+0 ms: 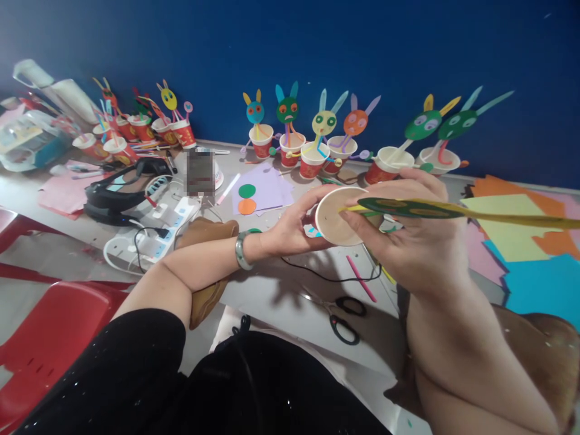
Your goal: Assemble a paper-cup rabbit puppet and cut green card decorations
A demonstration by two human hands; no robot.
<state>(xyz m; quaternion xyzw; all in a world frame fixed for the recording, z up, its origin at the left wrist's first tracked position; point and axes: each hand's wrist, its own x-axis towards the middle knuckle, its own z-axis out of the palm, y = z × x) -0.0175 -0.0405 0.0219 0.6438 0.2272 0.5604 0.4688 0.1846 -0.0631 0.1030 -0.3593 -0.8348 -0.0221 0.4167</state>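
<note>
My left hand (304, 225) is wrapped round a paper cup (333, 225) whose pale inside faces me. Over the cup's mouth, my right hand (403, 235) pinches a paper rabbit figure (410, 207), seen nearly edge-on. Its head is a dark green disc, and long yellow-olive ears run off to the right. The thin yellow-green lower end of the figure reaches into the cup's opening. Beneath my hands on the table lie scissors (347, 320) with black handles and a pink strip (361, 279). My right fingers hide part of the cup's rim.
Several finished cup rabbits (314, 158) line the blue wall. At right are coloured paper sheets (544, 284); left of my hands, purple paper (265, 190) with green and orange discs. A power strip (174, 226), black headset (113, 196) and red chair (58, 338) stand at left. A black cable (326, 279) crosses the table.
</note>
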